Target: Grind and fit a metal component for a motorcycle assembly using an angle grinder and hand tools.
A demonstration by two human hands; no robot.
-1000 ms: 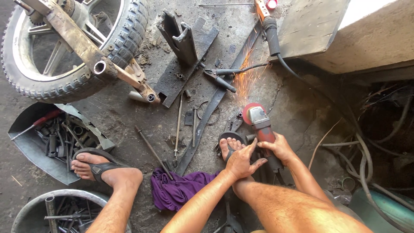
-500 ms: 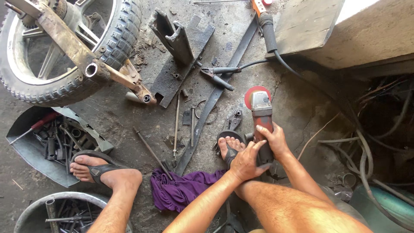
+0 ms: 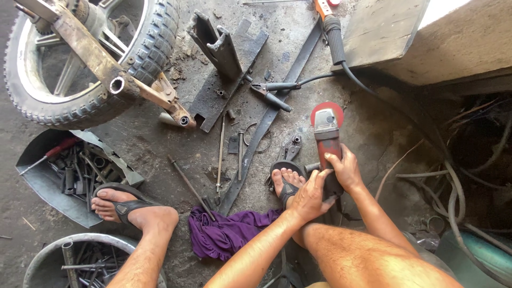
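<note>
We see both hands closed on a red angle grinder [image 3: 327,144], which stands over the concrete floor [image 3: 373,128] with its round red guard at the far end, away from the body. The right hand [image 3: 346,170] wraps the grinder's body from the right side, fingers curled over the top, so the tool's head sticks out beyond that grip toward the top of the view. The left hand [image 3: 308,200] clasps the near end of the grinder, just below and to the left of the right hand; the two hands touch or nearly touch. We cannot tell whether the disc rests on the floor or hangs just above it.

Just left of the left hand, a foot in a black sandal [image 3: 288,184] presses on the near end of a long flat steel bar [image 3: 266,122] that runs diagonally up the floor. The other foot [image 3: 120,205], also in a sandal, is well apart on the left, beside a metal tray of tools [image 3: 64,176]. A purple cloth [image 3: 224,234] lies between the legs. Black-handled pliers [image 3: 274,93] lie across the bar farther up, and a motorcycle wheel [image 3: 85,58] with a rusty frame piece fills the upper left.
</note>
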